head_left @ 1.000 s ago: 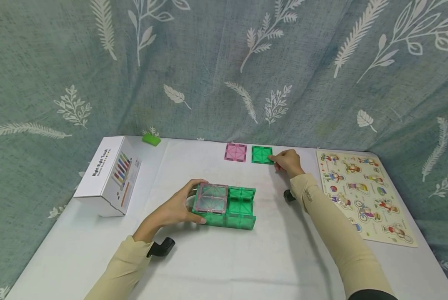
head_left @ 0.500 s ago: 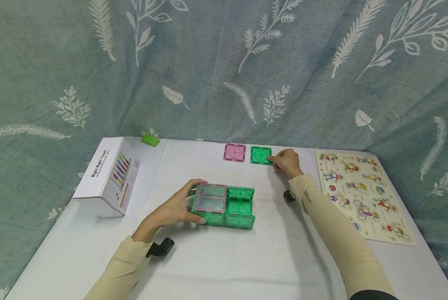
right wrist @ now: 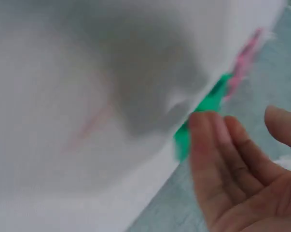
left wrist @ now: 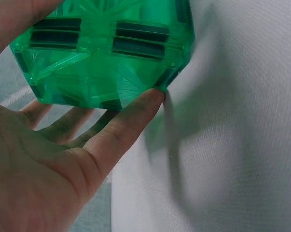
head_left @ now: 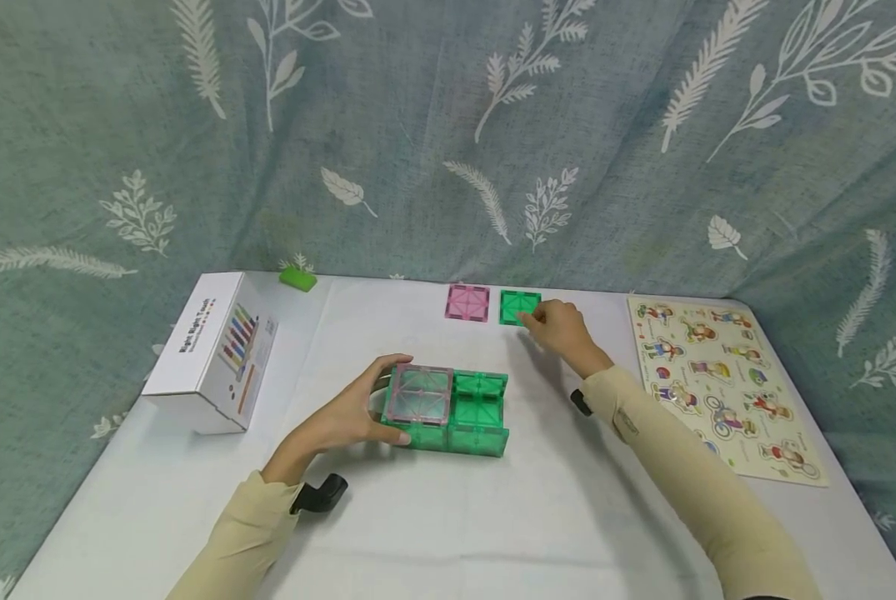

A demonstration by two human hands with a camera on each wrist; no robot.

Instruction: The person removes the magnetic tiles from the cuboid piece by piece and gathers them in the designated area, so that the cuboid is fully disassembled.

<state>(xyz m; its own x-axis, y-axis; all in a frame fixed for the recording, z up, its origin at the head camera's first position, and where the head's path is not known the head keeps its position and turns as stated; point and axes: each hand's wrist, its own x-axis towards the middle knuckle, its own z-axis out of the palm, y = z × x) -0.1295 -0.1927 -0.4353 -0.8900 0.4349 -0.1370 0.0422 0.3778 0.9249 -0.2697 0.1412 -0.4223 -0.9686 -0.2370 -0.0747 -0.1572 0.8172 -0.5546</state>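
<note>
My left hand (head_left: pixel 342 414) grips the left end of a box-like build of green magnetic tiles (head_left: pixel 478 440), thumb on the near side and fingers on the far side. A clear pink-edged tile (head_left: pixel 420 394) covers its left half; the right half is uncovered on top. In the left wrist view the green build (left wrist: pixel 106 72) shows its end wall against my fingers. At the back my right hand (head_left: pixel 563 332) reaches to a flat green square tile (head_left: pixel 518 307). The right wrist view shows fairly straight fingers by that green tile (right wrist: pixel 213 99), thumb apart.
A flat pink tile (head_left: pixel 467 302) lies just left of the green one. On the left stands a white box (head_left: pixel 192 346), with a small green block (head_left: pixel 297 278) behind it. A picture puzzle board (head_left: pixel 725 392) lies right. Patterned cloth (head_left: pixel 417 125) hangs behind the table.
My right hand has shifted a little left, further over the flat green tile, and its thumb has come away. The left hand and the build stay in place.
</note>
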